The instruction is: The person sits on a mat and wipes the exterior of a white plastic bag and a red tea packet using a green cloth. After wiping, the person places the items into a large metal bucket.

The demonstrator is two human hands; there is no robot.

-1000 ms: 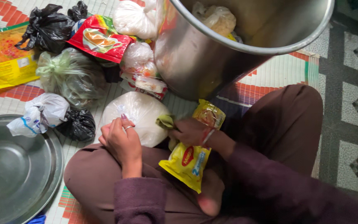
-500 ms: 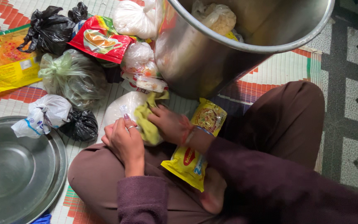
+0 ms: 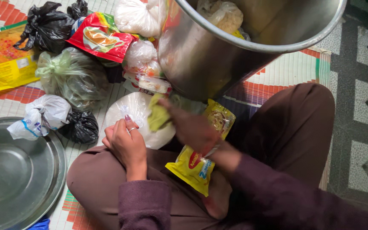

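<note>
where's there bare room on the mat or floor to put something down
Free: the round steel tray at lower left lies bare, and the tiled floor right of the knee is open, as is the mat strip between the big steel pot and the tiles. Crowded: the bags between tray and pot, where the left hand and right hand work the white bag.

Our right hand (image 3: 190,125), blurred with motion, now sweeps the yellow-green cloth (image 3: 158,114) up across the top of the round white plastic bag (image 3: 139,119); a second ago the cloth was bunched at the bag's right side.
</note>
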